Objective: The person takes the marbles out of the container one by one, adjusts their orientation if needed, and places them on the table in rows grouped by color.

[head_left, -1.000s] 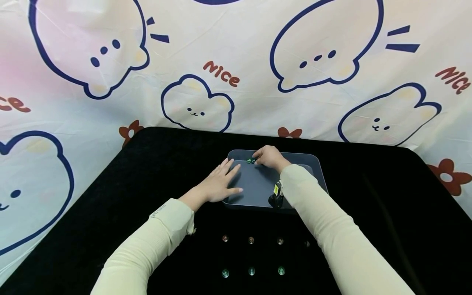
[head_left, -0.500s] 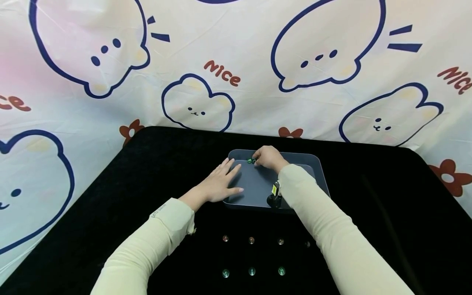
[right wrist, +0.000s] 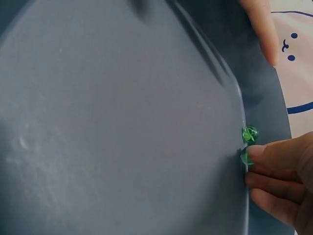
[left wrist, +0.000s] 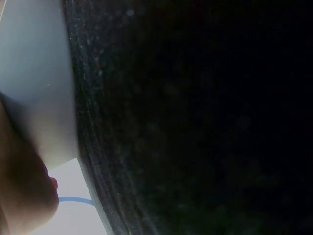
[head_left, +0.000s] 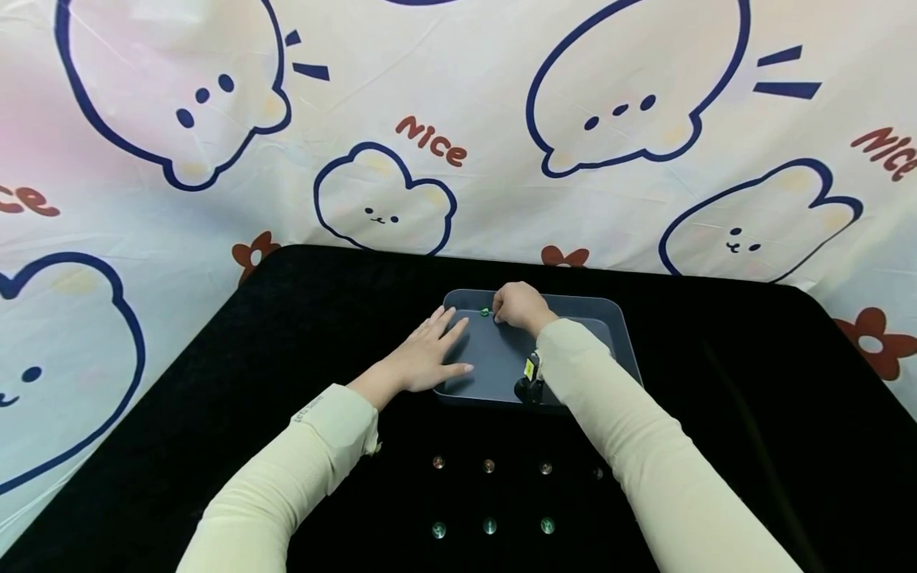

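Observation:
A grey-blue rectangular tray [head_left: 494, 366] stands on the black cloth. My right hand [head_left: 523, 306] reaches over it to the far wall, its thumb and fingers pinching a green glass marble [right wrist: 246, 156] at the foot of that wall. Just beside it, a second green marble [right wrist: 250, 133] lies along the same edge; this marble [head_left: 485, 312] also shows left of my fingertips in the head view. My left hand [head_left: 423, 354] rests with spread, straight fingers on the tray's left side. The left wrist view catches only part of that hand [left wrist: 24, 191] at the tray's outer wall [left wrist: 39, 83].
In front of the tray, several glass marbles lie on the cloth in two rows: reddish ones such as this marble [head_left: 489, 465] farther off, greenish ones such as this marble [head_left: 490, 526] nearer. A printed curtain [head_left: 494, 199] hangs behind the table.
My right fingers have shifted slightly and now cover the nearer of the two green marbles, leaving one showing in the head view. My left hand has stayed put.

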`<state>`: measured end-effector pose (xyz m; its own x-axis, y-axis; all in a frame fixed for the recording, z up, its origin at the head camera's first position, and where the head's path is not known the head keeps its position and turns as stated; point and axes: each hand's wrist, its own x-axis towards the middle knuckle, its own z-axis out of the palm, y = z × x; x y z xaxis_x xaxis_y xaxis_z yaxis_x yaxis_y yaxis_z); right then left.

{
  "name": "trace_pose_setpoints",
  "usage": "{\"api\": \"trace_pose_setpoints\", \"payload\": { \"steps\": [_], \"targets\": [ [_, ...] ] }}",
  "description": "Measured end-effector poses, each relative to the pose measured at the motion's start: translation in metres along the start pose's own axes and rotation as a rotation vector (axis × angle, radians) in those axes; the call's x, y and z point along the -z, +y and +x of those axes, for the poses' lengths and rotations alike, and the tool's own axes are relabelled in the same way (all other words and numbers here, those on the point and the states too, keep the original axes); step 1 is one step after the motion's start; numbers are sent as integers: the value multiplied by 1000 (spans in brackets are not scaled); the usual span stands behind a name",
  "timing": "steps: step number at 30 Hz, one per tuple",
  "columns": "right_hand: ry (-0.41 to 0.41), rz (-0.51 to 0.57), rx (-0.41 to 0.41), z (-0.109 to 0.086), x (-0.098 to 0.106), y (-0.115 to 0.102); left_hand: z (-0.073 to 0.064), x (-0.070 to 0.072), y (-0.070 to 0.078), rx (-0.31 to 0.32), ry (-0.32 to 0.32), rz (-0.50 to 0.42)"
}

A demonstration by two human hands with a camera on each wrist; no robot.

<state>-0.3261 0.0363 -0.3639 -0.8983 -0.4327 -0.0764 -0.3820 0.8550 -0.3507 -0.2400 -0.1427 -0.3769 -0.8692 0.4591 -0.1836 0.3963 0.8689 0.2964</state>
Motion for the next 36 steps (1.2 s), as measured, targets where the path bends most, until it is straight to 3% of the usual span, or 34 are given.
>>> {"api": "trace_pose_setpoints", "payload": {
  "steps": [8, 17, 25, 36],
  "targets": [
    [-8, 5, -23, -1, 1, -3, 0, -1, -2, -7, -2, 3],
    [-12, -28, 3, -1, 0, -2, -3, 1, -1, -28, -3, -9],
    [41, 46, 15, -4, 6, 0, -1, 0, -2, -17, -4, 3],
    [35, 161, 35, -19, 20, -5, 0, -2, -1, -4, 6, 1]
  ]
}}
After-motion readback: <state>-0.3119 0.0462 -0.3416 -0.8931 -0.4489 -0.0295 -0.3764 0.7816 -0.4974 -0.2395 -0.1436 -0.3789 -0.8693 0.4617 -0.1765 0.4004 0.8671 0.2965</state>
